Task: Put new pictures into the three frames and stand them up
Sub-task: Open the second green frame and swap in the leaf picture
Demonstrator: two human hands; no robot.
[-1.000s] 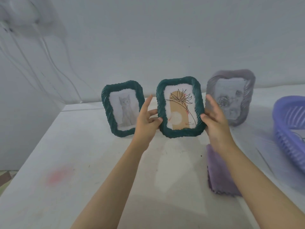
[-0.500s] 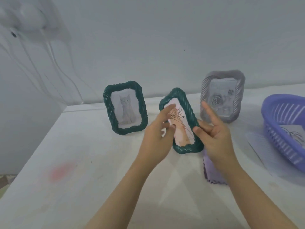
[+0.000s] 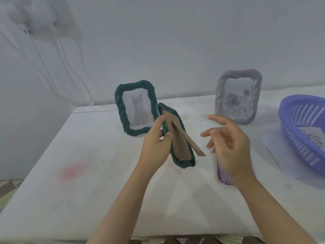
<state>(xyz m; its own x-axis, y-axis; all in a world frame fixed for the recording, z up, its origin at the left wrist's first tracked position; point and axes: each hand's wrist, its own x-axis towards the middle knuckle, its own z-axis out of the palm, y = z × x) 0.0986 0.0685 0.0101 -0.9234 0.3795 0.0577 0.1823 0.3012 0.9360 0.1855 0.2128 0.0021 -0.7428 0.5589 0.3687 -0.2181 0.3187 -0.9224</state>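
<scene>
My left hand [image 3: 155, 144] grips a dark green frame [image 3: 182, 160] by its left edge above the table, its brown cardboard back and folded-out stand [image 3: 186, 140] turned toward me. My right hand [image 3: 230, 145] hovers just right of it, fingers spread, holding nothing. A second green frame with a cat picture [image 3: 136, 108] stands upright behind my left hand. A grey frame with a rose picture [image 3: 237, 98] stands upright at the back right.
A purple cloth [image 3: 222, 175] lies under my right hand, mostly hidden. A purple plastic basket [image 3: 299, 124] holding a paper sheet sits at the right edge. White table [image 3: 88, 191] meets the wall behind; cables hang at the left. A pink stain marks the table's left.
The green frame has been turned from picture-forward to back-forward. My right hand has let go of it and opened; my left hand alone holds it now.
</scene>
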